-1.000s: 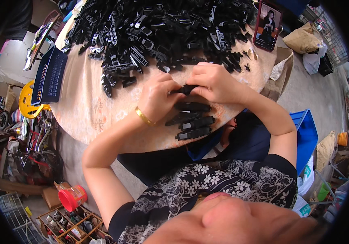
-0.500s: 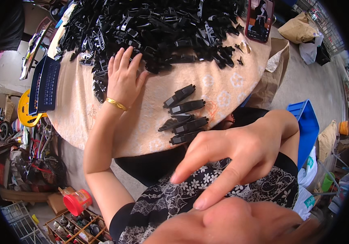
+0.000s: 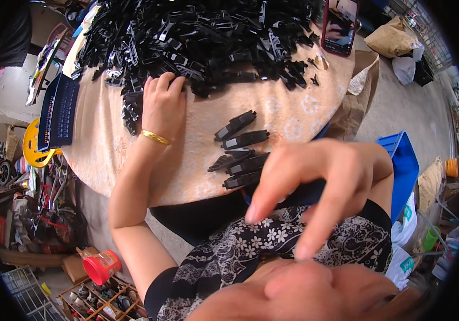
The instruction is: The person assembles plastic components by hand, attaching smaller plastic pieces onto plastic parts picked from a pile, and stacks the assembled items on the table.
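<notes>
At the near edge of a big heap of black plastic parts [image 3: 213,37], my left hand [image 3: 164,104] rests with its fingers curled under. Its fingertips are hidden, so whatever they grip does not show. A gold bangle [image 3: 155,137] circles that wrist. My right hand [image 3: 328,179] is raised in front of my body above the table's near edge, thumb and fingers apart and nothing between them. Just beyond it, several long black plastic clips [image 3: 245,140] lie in a loose row on the peach tablecloth [image 3: 202,182]; my right hand partly covers the nearest ones.
A phone [image 3: 340,27] with a lit screen stands at the table's far right. Beside the table on the right are a brown paper bag [image 3: 365,80] and a blue crate [image 3: 403,166]. Leftward are a dark blue basket [image 3: 58,112], a yellow stool [image 3: 32,143] and a red bucket [image 3: 101,266].
My left hand's fingers have curled in from a spread pose at the heap. My right hand has shifted right, away from over my lap. The phone's picture is different.
</notes>
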A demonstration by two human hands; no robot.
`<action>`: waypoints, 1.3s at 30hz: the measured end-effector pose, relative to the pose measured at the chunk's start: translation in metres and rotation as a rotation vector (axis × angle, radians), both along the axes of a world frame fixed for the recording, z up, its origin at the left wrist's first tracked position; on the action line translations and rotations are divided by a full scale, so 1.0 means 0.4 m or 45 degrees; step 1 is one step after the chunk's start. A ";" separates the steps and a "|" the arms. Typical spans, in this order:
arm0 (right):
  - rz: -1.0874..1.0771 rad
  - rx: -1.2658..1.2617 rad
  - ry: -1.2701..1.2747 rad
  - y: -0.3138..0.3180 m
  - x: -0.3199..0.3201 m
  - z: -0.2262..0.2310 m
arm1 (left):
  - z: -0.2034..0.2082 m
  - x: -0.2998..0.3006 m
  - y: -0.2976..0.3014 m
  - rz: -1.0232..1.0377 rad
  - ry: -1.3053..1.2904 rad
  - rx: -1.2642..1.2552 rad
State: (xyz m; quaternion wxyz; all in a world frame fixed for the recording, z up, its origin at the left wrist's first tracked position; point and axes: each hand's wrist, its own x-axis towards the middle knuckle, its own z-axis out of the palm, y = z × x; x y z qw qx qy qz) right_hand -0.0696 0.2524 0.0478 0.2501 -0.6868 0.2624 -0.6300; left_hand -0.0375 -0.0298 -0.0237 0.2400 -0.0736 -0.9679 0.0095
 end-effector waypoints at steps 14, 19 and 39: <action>-1.368 0.272 1.409 -0.259 -0.174 -0.178 | 0.037 0.047 0.092 -0.627 -0.087 0.050; -1.351 0.232 1.525 -0.246 -0.172 -0.197 | 0.015 0.053 0.092 -0.648 -0.112 0.060; -1.283 0.761 0.685 -0.042 -0.122 -0.182 | 0.049 0.111 0.162 -0.221 -0.404 0.686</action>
